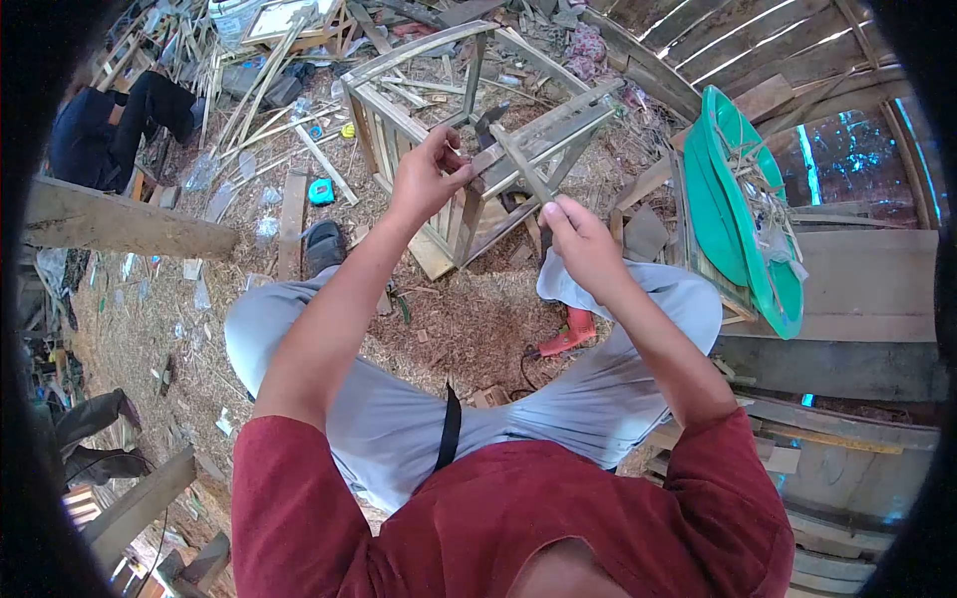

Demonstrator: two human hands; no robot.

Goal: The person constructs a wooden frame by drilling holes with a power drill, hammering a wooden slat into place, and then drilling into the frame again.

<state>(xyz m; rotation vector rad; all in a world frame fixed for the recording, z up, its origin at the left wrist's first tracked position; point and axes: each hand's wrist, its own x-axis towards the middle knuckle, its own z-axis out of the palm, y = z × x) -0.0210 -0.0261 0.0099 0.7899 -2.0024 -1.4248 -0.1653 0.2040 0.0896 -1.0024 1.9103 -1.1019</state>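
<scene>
My right hand (578, 239) is closed around the lower end of a hammer (520, 162). The hammer's wooden handle slants up and left to a dark metal head, which is over a wooden frame (394, 108). My left hand (431, 177) is at the near corner of that frame, left of the hammer, with its fingers curled and thumb pressed in. Whatever sits between those fingertips is too small to make out. The frame is an open, box-like piece of pale slats and rails, standing on the ground in front of my knees.
A red power tool (568, 334) with a cord lies between my legs. A turquoise tape measure (320, 191) rests on the shaving-covered ground. Green basins (710, 199) lean at right. Wood scraps (269, 85) pile up at the back left, near another person (90, 140). A thick beam (130, 217) juts in from the left.
</scene>
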